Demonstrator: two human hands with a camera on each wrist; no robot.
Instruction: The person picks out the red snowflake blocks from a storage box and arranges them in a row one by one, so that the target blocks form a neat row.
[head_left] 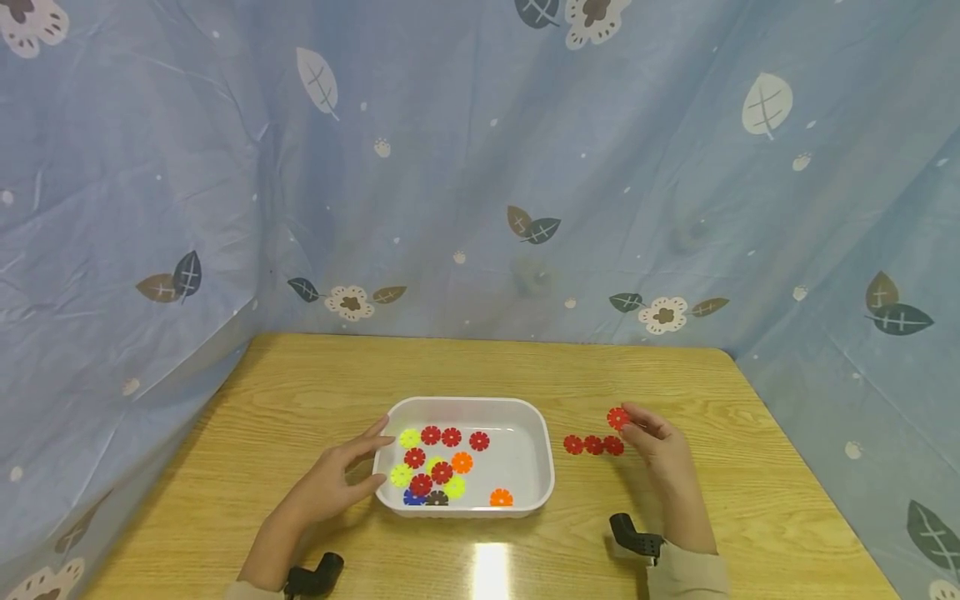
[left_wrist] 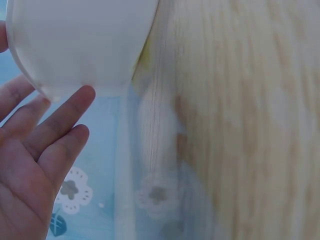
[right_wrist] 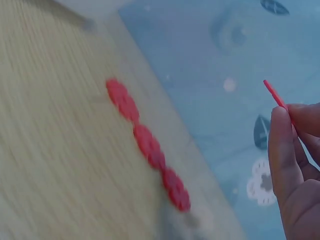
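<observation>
Between thumb and fingers of my right hand (head_left: 660,450) is a red notched plastic disc (head_left: 617,417), seen edge-on in the right wrist view, raised above the table. Just below it, a row of three red discs (head_left: 593,445) lies on the wood, side by side with edges meeting. My left hand (head_left: 339,477) rests at the left end of a white tray (head_left: 528,458), its fingers spread and lightly bent against the wall. Inside the tray lie several red discs (head_left: 478,441), yellow discs (head_left: 401,475), orange discs (head_left: 462,462), a blue disc (head_left: 413,497) and a dark disc (head_left: 437,498).
The wooden table (head_left: 315,375) reaches back to a blue leaf-patterned cloth (head_left: 450,167), which also hangs at both sides. A black wrist mount (head_left: 636,537) sits on the right wrist and another mount (head_left: 315,577) on the left, both low over the table.
</observation>
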